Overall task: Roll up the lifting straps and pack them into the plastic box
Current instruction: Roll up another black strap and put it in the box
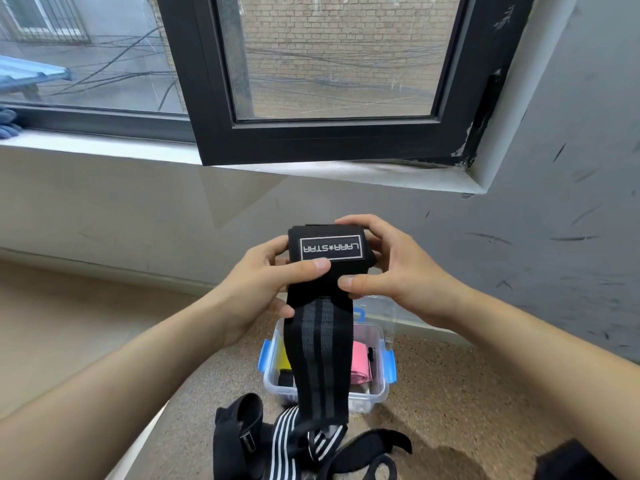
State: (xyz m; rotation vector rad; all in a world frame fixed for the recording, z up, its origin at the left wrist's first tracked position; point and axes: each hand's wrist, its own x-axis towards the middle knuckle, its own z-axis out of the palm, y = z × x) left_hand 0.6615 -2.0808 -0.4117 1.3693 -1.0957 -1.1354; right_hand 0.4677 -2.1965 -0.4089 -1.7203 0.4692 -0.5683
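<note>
Strap mid-roll, above box.
Left hand (258, 282) and right hand (398, 268) both clamped on strap (323, 344); tail hangs over box (375, 393), pink roll (362, 363) inside.

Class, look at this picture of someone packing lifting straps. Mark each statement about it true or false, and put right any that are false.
1. Both hands hold the black strap with grey stripes. True: the left hand and right hand grip its rolled top.
2. The plastic box is closed with a lid. False: it stands open, with a pink item inside.
3. The held strap is fully rolled. False: a long tail hangs down.
4. More straps lie on the floor near the box. True.
</note>
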